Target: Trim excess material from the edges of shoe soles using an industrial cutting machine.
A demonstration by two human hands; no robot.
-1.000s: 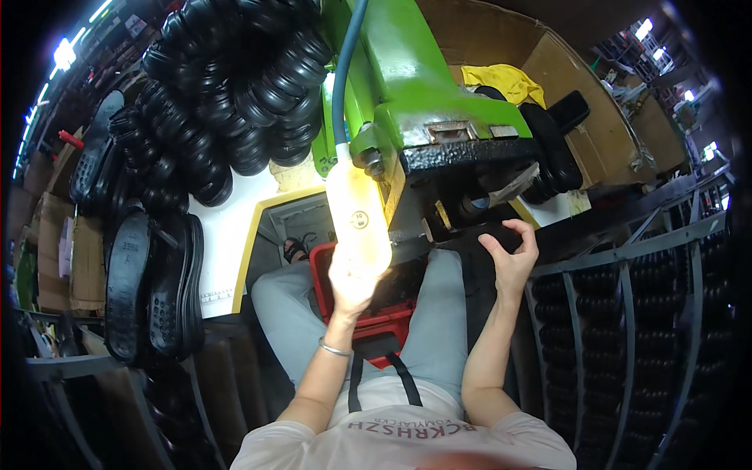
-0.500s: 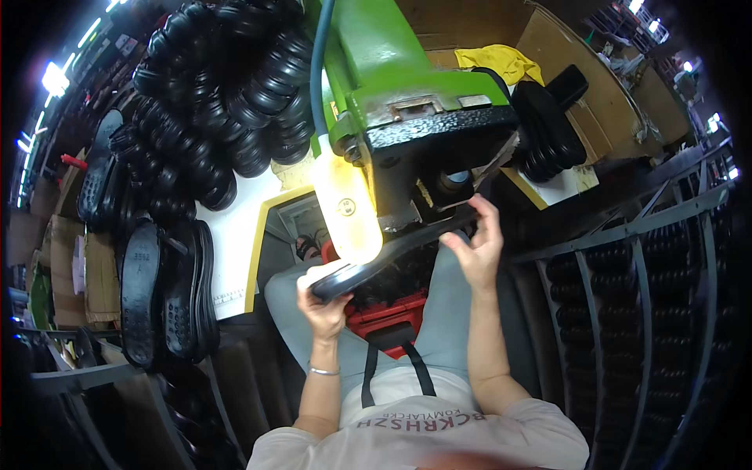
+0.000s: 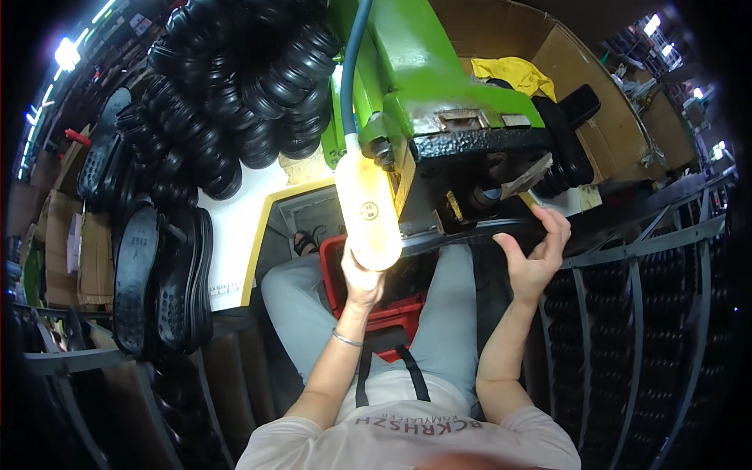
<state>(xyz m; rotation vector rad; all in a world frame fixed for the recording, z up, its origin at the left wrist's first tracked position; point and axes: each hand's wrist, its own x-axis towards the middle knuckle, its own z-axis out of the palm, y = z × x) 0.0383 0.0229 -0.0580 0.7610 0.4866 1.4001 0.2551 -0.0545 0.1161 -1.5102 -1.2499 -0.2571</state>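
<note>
The left hand (image 3: 365, 287) is resting partly behind the glowing lamp (image 3: 368, 207), which is hiding its grip, so I cannot tell; the right hand (image 3: 536, 265) is holding thumb and fingers apart. 1 dark sole (image 3: 429, 240) is stretching beneath the green machine (image 3: 439, 90), seemingly unfinished. Farther off, black soles (image 3: 270, 94) are crowding the table (image 3: 233, 262), done or waiting: unclear.

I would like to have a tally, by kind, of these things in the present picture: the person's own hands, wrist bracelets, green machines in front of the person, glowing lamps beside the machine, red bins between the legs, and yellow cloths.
Hands: 2, left hand and right hand
Bracelet: 1
Green machine: 1
Glowing lamp: 1
Red bin: 1
Yellow cloth: 1
Total: 7
</note>
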